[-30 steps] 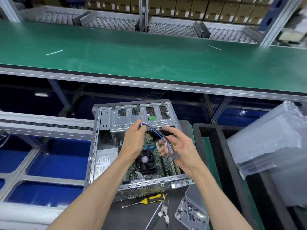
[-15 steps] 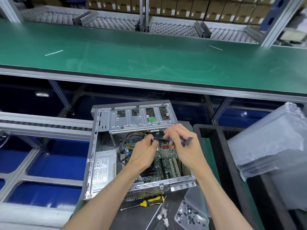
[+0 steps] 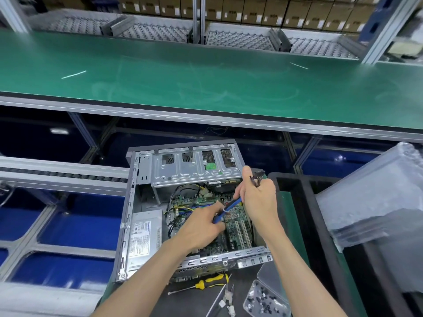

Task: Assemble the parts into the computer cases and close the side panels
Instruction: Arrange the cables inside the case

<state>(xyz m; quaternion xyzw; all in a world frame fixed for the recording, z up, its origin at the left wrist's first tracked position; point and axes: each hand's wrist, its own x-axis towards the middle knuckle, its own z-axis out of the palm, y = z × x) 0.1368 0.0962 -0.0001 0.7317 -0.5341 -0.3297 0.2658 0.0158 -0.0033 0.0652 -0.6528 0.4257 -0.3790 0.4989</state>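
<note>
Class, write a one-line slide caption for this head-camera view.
Both hands, left hand and right hand, hold a blue cable over the open computer case.

screwdriver (image 3: pixel 201 285) before computer case (image 3: pixel 128 225), screw box (image 3: pixel 265 300) right

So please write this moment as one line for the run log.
step: cable routing | left hand: pinches blue cable | right hand: grips cable, connector at top | case: open, panel off | screwdriver: idle

drive cage (image 3: pixel 194 167) roofs the computer case's (image 3: pixel 128 216) far end; motherboard (image 3: pixel 238 225) lies open below.
</note>
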